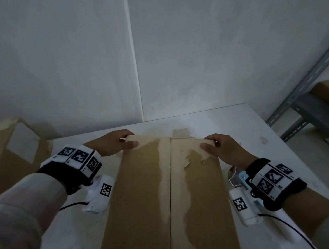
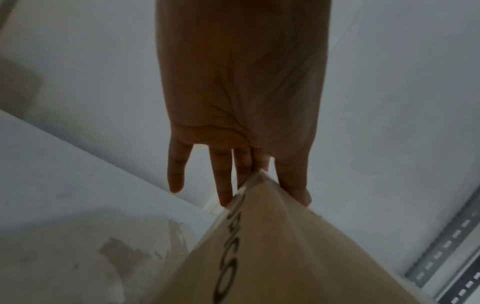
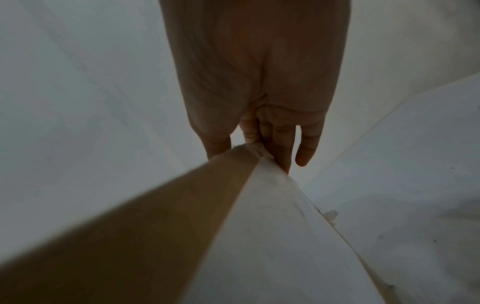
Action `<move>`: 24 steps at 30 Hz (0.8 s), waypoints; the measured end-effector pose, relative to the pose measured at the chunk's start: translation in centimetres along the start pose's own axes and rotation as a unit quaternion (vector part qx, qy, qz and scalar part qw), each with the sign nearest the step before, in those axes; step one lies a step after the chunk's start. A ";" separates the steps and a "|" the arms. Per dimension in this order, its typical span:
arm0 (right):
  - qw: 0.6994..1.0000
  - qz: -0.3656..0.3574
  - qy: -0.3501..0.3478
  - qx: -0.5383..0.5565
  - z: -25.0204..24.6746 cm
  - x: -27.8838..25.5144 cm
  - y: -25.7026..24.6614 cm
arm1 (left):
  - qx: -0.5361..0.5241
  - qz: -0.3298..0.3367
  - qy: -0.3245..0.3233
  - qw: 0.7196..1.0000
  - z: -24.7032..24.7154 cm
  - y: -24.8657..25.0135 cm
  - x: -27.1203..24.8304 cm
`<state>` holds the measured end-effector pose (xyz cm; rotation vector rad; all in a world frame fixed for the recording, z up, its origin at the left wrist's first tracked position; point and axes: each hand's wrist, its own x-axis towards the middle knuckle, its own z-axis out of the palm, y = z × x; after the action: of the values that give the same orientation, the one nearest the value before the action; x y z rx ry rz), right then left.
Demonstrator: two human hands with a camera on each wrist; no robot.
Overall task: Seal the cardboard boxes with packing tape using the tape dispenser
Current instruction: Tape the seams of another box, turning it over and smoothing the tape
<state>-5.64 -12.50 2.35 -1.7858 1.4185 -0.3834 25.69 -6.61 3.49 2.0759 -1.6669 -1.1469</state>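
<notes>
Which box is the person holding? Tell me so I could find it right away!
Find the white table in the corner of the room. The box lies in its middle, with the left hand and right hand gripping its far corners. Unlike the box on the far left, it has a seam between pale torn strips.

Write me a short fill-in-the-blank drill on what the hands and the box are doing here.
1. The left hand and right hand each grip a far ____ of the cardboard box.
2. The two top flaps meet along a ____ seam.
3. The box rests on a ____ table.
4. The number of hands on the box is ____.

Missing words: corner; centre; white; two
</notes>
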 end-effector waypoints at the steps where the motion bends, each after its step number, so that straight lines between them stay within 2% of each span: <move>1: 1.000 0.002 -0.010 -0.003 0.0 0.1 0.0 | -0.001 0.000 -0.008 1.000 -0.1 -0.1 0.1; 7: 0.998 0.013 -0.052 0.013 0.0 0.3 0.4 | 0.010 0.004 -0.038 0.999 0.1 0.0 0.1; 11: 0.997 0.012 -0.070 0.038 0.3 0.4 0.9 | -0.003 0.001 -0.023 1.000 0.6 0.4 -0.5; 14: 0.997 -0.002 -0.044 0.067 0.8 -0.1 1.3 | 0.002 -0.030 0.003 1.000 0.9 0.1 -2.2; 19: 0.998 -0.030 0.002 0.049 1.1 -0.6 1.4 | 0.028 -0.089 -0.015 0.996 1.8 -1.5 -7.0; 24: 0.998 -0.050 0.027 0.042 1.3 -3.0 1.5 | -0.075 -0.076 -0.084 0.991 4.4 -2.1 -11.5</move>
<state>-6.82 -9.28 1.16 -1.7950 1.3327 -0.5386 23.68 5.76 4.11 2.0910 -1.4580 -1.4850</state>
